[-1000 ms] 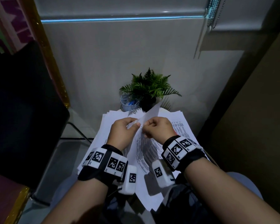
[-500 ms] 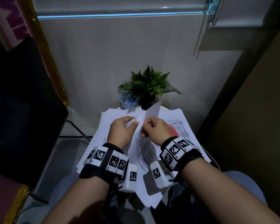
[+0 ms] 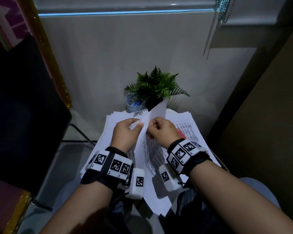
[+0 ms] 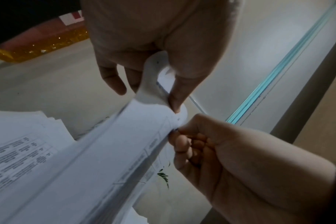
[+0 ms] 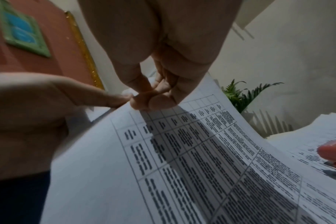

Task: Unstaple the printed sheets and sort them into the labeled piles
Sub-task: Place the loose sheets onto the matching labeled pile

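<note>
Stapled sheets [image 3: 149, 149] held mid-frame above the paper piles [image 3: 184, 122]. Left hand [image 3: 125, 132] and right hand [image 3: 161, 130] each pinch the top corner. Paper's light, floppy, likely tears easily; keep each grip tight beside the staple and peel slowly.

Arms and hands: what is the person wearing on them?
Both forearms are bare, no sleeves. Each wrist has a black strap carrying white blocks printed with black square code markers: the left wrist band and the right wrist band. A small white marked box hangs under each.
</note>
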Available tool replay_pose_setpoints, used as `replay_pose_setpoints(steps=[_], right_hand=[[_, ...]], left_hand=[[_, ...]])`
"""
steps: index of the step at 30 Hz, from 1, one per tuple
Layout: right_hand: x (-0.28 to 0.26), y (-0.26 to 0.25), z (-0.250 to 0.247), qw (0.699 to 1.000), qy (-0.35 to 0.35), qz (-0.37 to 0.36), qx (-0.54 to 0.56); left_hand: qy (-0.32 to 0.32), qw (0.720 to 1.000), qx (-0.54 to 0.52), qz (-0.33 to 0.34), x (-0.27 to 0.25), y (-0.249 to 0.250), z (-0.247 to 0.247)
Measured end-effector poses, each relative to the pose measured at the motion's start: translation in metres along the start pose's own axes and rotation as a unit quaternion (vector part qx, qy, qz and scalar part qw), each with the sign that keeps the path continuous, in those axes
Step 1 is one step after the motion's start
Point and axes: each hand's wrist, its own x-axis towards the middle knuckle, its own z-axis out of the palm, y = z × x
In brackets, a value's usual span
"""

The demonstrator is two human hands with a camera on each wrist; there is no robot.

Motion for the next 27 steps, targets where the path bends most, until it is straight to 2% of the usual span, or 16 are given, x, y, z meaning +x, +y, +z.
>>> replay_pose_setpoints(steps=[5, 7, 10, 13, 16, 19, 23, 27], right_hand=[[0.002, -0.007, -0.003, 0.99, 0.096, -0.01, 0.099], [0.007, -0.007, -0.013, 0.989, 0.081, -0.003, 0.121], [0.01, 0.004, -0.022, 0.998, 0.032, 0.012, 0.053], [0.008, 0.021, -0.03, 0.999, 0.037, 0.022, 0.0], [0.014, 0.04, -0.055, 0.996, 0.076, 0.048, -0.025], [0.022, 0.063, -0.096, 0.983, 0.146, 0.08, -0.071], [0.03, 0.092, -0.154, 0.948, 0.237, 0.132, -0.167], [0.036, 0.117, -0.193, 0.924, 0.264, 0.18, -0.209]], left_hand=[[0.0, 0.999, 0.042, -0.021, 0.004, -0.01, -0.001], [-0.003, 0.999, 0.042, -0.027, 0.003, -0.017, -0.002], [-0.002, 1.0, 0.023, -0.021, 0.0, -0.018, -0.002], [-0.004, 0.999, 0.034, -0.004, 0.002, -0.014, -0.003], [-0.003, 0.998, 0.06, 0.009, 0.006, -0.011, -0.005], [0.002, 0.995, 0.1, 0.023, 0.009, -0.008, -0.007], [0.014, 0.991, 0.128, 0.029, 0.015, -0.009, -0.01], [0.023, 0.992, 0.121, 0.026, 0.017, -0.006, -0.007]])
